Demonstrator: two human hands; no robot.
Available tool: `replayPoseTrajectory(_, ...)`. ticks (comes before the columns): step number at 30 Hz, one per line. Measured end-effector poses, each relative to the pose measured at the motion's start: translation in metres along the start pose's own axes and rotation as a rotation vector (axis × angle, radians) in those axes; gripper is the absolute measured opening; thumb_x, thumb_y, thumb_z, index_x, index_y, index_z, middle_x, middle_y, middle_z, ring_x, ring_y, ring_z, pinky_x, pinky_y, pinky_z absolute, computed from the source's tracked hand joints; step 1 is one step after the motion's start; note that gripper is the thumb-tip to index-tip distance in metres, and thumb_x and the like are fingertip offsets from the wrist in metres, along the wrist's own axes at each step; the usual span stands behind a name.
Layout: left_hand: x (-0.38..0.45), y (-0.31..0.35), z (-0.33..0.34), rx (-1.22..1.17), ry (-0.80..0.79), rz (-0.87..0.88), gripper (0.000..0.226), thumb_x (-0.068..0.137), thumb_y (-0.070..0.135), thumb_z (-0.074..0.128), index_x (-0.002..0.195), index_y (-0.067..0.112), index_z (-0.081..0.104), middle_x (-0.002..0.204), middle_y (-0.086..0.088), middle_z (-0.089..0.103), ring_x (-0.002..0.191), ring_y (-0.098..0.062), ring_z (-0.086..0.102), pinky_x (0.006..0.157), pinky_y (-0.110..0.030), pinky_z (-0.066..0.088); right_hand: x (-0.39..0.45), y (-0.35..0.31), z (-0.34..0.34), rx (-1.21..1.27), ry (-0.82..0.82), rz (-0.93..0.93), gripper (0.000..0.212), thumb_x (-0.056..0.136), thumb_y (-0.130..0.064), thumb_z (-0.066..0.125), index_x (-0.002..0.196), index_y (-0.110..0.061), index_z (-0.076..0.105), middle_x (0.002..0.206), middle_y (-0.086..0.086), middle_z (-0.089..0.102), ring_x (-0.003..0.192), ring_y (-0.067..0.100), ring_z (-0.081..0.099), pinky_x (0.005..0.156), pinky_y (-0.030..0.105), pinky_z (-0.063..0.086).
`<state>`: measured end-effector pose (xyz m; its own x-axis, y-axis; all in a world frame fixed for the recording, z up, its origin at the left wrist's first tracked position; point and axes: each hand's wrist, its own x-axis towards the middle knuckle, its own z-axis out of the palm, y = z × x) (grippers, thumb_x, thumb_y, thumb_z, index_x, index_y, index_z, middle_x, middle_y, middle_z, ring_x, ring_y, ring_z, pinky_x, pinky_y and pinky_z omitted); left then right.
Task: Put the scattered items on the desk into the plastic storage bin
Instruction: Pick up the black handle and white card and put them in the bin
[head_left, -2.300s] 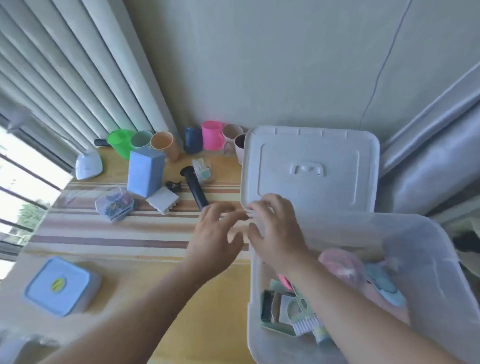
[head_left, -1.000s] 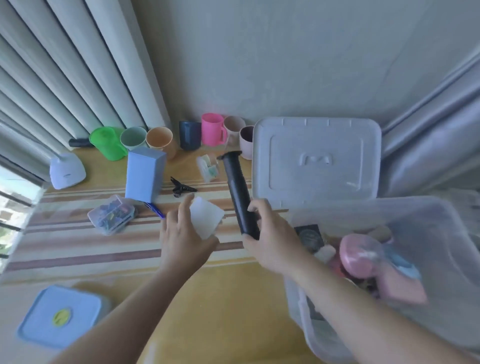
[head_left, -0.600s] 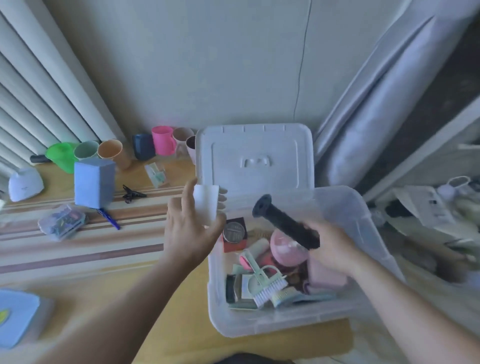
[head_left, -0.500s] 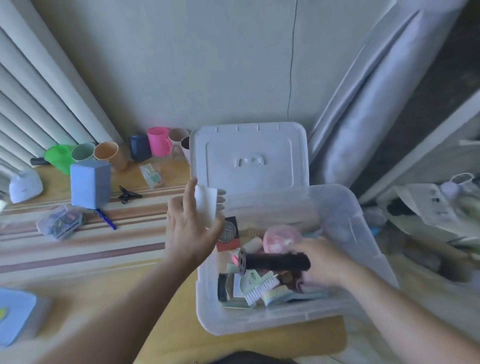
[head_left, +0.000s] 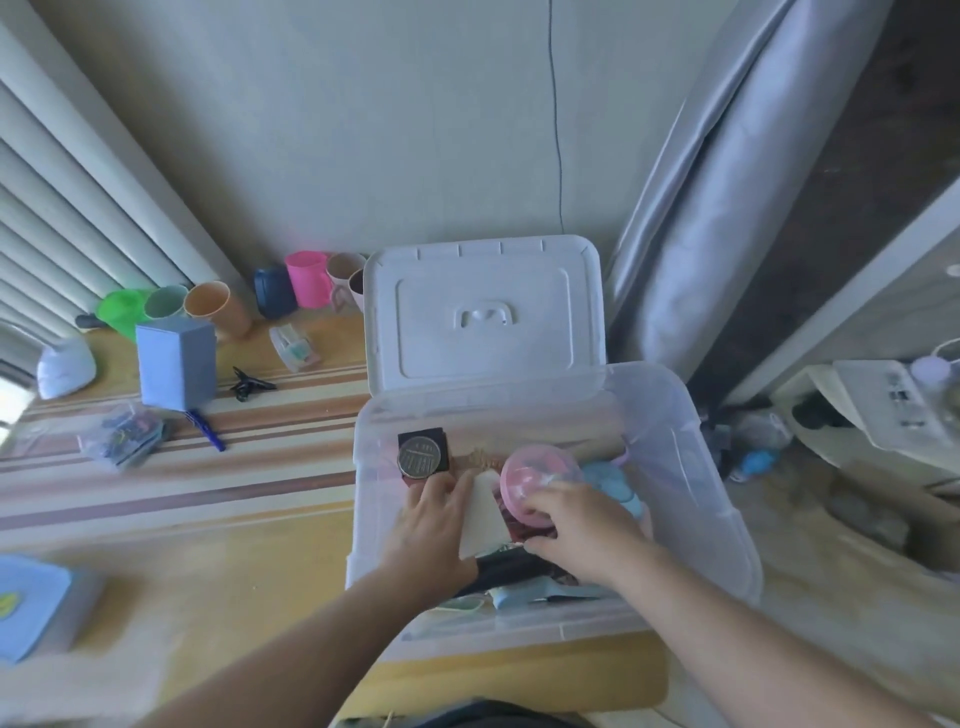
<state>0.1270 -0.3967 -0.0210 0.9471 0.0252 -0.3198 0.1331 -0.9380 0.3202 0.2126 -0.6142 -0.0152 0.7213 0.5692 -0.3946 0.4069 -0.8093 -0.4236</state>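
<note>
The clear plastic storage bin (head_left: 691, 431) stands at the desk's right end, with its white lid (head_left: 483, 306) propped behind it. Both hands are inside the bin. My left hand (head_left: 434, 519) holds a flat white piece (head_left: 483, 514) upright. My right hand (head_left: 582, 530) has its fingers spread beside a pink round container (head_left: 537, 478). A black cylinder (head_left: 509, 569) lies in the bin just below its thumb. A round metal disc on a dark box (head_left: 421, 454) sits at the bin's far left.
On the desk to the left lie a blue box (head_left: 176, 364), black clip (head_left: 252, 384), blue pen (head_left: 208, 431), clear case of clips (head_left: 124, 441), small clear packet (head_left: 293, 348), a row of cups (head_left: 215, 309) and a blue lidded box (head_left: 31, 605). A grey curtain (head_left: 701, 234) hangs right.
My right hand has lowered the black cylinder to the bottom of the bin and opened over it. My left hand has carried the white piece from the bin's rim down into the bin.
</note>
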Motion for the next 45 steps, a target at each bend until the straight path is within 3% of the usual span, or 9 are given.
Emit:
replayPoseTrajectory(4, 0.003, -0.003, 0.01, -0.037, -0.052, 0.032, 0.094, 0.086, 0.038, 0.064, 0.161, 0.035, 0.007, 0.152, 0.002, 0.03, 0.137, -0.026, 0.033, 0.113, -0.042, 0.042, 0.009, -0.01, 0.004, -0.014, 0.042, -0.1, 0.076, 0.091, -0.036, 0.074, 0.153, -0.045, 0.031, 0.157, -0.013, 0.037, 0.139, 0.024, 0.041, 0.084, 0.044, 0.056)
replayPoseTrajectory(7, 0.004, -0.004, 0.01, -0.192, 0.019, 0.033, 0.064, 0.096, 0.04, 0.053, 0.154, 0.03, 0.029, 0.154, 0.003, 0.04, 0.136, -0.022, 0.043, 0.11, -0.038, 0.041, 0.017, -0.018, 0.013, -0.015, 0.087, -0.165, 0.092, 0.088, -0.025, 0.076, 0.156, -0.051, 0.02, 0.15, -0.01, 0.034, 0.137, 0.021, 0.036, 0.073, 0.035, 0.042)
replayPoseTrajectory(10, 0.006, -0.004, 0.002, -0.53, 0.147, -0.119, 0.016, 0.103, 0.044, 0.037, 0.116, 0.044, 0.047, 0.115, 0.005, 0.066, 0.099, -0.014, 0.063, 0.078, -0.032, 0.049, 0.02, -0.022, 0.018, -0.004, 0.132, -0.174, 0.106, 0.084, -0.026, 0.081, 0.158, -0.055, 0.011, 0.156, -0.01, 0.029, 0.138, 0.022, 0.036, 0.077, 0.035, 0.042)
replayPoseTrajectory(13, 0.011, -0.006, -0.004, -0.706, 0.169, -0.239, 0.02, 0.107, 0.047, 0.03, 0.1, 0.04, 0.048, 0.085, 0.001, 0.065, 0.075, -0.018, 0.065, 0.057, -0.031, 0.051, 0.023, -0.028, 0.023, -0.04, 0.139, -0.2, 0.103, 0.083, -0.027, 0.081, 0.156, -0.051, 0.013, 0.158, -0.01, 0.025, 0.137, 0.026, 0.036, 0.082, 0.042, 0.052)
replayPoseTrajectory(18, 0.014, -0.019, -0.003, -0.636, 0.109, -0.258, 0.033, 0.109, 0.048, 0.031, 0.099, 0.033, 0.058, 0.089, 0.005, 0.068, 0.082, -0.014, 0.065, 0.072, -0.036, 0.055, 0.031, -0.039, 0.026, -0.063, 0.06, -0.192, 0.09, 0.078, -0.028, 0.084, 0.151, -0.035, 0.032, 0.154, -0.009, 0.036, 0.136, 0.026, 0.041, 0.1, 0.052, 0.052)
replayPoseTrajectory(23, 0.006, -0.017, -0.001, -0.337, 0.089, -0.051, 0.039, 0.1, 0.03, 0.059, 0.139, 0.03, 0.054, 0.144, 0.008, 0.049, 0.126, -0.012, 0.051, 0.108, -0.028, 0.043, 0.04, -0.042, 0.034, -0.181, 0.055, -0.051, 0.083, 0.074, -0.038, 0.081, 0.147, -0.034, 0.044, 0.144, -0.01, 0.047, 0.129, 0.024, 0.046, 0.098, 0.043, 0.045)
replayPoseTrajectory(30, -0.019, -0.045, -0.045, -0.329, 0.179, 0.219, 0.024, 0.093, 0.024, 0.059, 0.11, 0.033, 0.073, 0.124, 0.013, 0.065, 0.114, -0.008, 0.058, 0.094, -0.032, 0.053, 0.058, -0.067, 0.024, -0.231, -0.033, -0.002, 0.077, 0.079, -0.063, 0.075, 0.147, -0.04, 0.046, 0.143, -0.012, 0.043, 0.129, 0.023, 0.039, 0.097, 0.045, 0.045)
replayPoseTrajectory(37, -0.01, -0.171, -0.092, -0.352, 0.481, 0.005, 0.022, 0.09, 0.011, 0.067, 0.099, 0.029, 0.074, 0.114, 0.014, 0.061, 0.1, -0.012, 0.057, 0.081, -0.029, 0.05, 0.101, -0.172, 0.001, 0.008, 0.46, -0.327, 0.016, 0.086, -0.016, 0.075, 0.101, -0.017, 0.077, 0.105, -0.005, 0.064, 0.101, 0.028, 0.058, 0.081, 0.046, 0.054)
replayPoseTrajectory(45, 0.009, -0.378, -0.105, -0.296, 0.358, -0.398, 0.028, 0.087, 0.015, 0.068, 0.109, 0.032, 0.072, 0.132, 0.004, 0.053, 0.124, -0.026, 0.051, 0.104, -0.042, 0.045, 0.227, -0.307, 0.051, 0.025, 0.248, -0.345, 0.023, 0.096, -0.021, 0.065, 0.117, -0.019, 0.073, 0.113, -0.006, 0.06, 0.11, 0.023, 0.055, 0.085, 0.041, 0.054)
